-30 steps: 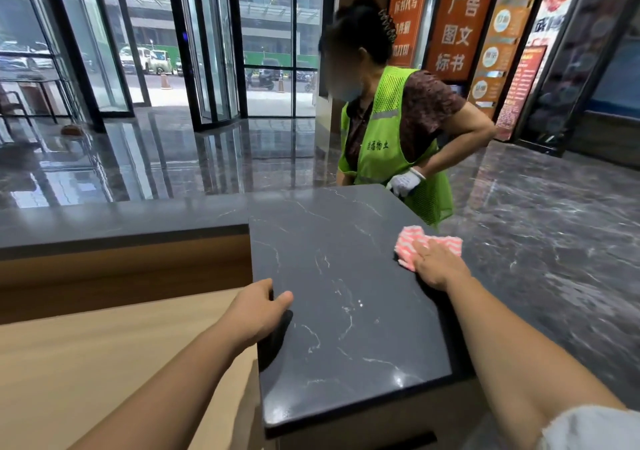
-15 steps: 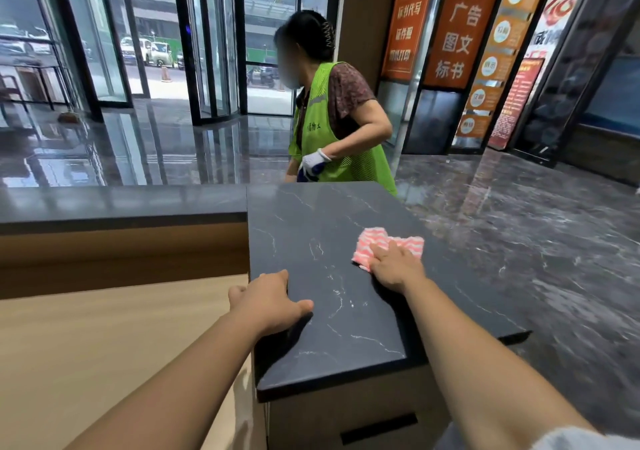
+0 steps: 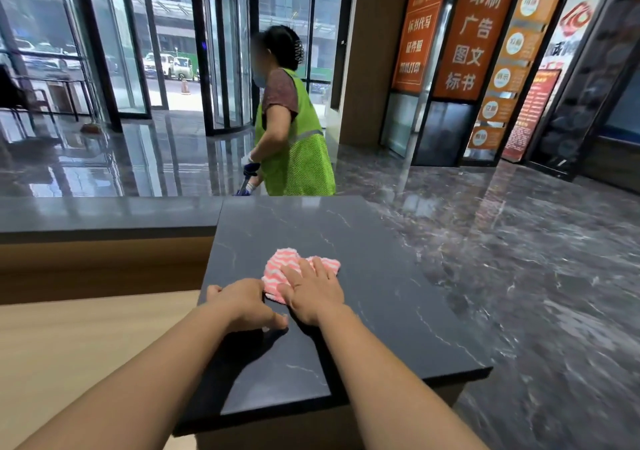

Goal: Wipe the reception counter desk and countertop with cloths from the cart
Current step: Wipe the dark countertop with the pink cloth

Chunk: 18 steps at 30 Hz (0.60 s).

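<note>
Lobby reception, dark veined stone bench [image 3: 363, 242]. Item: pink-and-white striped cloth [image 3: 282, 264], mid-bench; probably soft, light and limp. Right hand [image 3: 313, 294] lies flat on it, fingers spread. It likely slides freely on the polished top, so hold by palm pressure. Left hand [image 3: 242, 306] rests just beside it at the bench edge; its finger position cannot be told.

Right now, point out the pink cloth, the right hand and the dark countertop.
pink cloth [image 3: 281, 265]: head view, striped left part.
right hand [image 3: 312, 294]: head view, its back.
dark countertop [image 3: 384, 311]: head view, bare stone.
</note>
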Each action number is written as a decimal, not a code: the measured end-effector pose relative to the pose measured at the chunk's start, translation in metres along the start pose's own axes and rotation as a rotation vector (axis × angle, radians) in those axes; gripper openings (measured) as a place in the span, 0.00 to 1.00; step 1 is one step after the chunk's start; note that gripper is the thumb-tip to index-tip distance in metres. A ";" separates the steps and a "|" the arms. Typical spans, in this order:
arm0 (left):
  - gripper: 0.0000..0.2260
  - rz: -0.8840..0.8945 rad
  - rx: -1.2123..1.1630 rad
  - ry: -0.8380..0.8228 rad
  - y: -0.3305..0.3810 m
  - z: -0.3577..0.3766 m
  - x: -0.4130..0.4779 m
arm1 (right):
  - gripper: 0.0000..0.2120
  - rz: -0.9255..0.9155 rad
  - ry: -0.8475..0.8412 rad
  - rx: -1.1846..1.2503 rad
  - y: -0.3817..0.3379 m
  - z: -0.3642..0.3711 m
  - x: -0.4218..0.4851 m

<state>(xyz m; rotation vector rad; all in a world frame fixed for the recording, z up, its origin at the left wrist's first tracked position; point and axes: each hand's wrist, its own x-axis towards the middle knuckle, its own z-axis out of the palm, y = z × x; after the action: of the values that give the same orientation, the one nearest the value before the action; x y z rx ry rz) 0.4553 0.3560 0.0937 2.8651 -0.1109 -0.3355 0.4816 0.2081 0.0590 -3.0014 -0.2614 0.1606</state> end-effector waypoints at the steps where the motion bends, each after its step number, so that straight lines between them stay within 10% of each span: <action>1: 0.21 -0.014 0.008 -0.004 0.005 -0.001 0.001 | 0.26 -0.011 0.005 0.000 0.009 -0.001 0.000; 18: 0.32 -0.115 0.035 -0.039 0.037 0.003 -0.031 | 0.25 0.212 0.092 0.022 0.152 -0.015 -0.018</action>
<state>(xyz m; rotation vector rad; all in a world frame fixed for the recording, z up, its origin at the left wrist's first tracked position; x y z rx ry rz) 0.4228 0.3227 0.1075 2.9066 0.0418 -0.4159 0.4912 0.0543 0.0557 -2.9979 0.0680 0.0438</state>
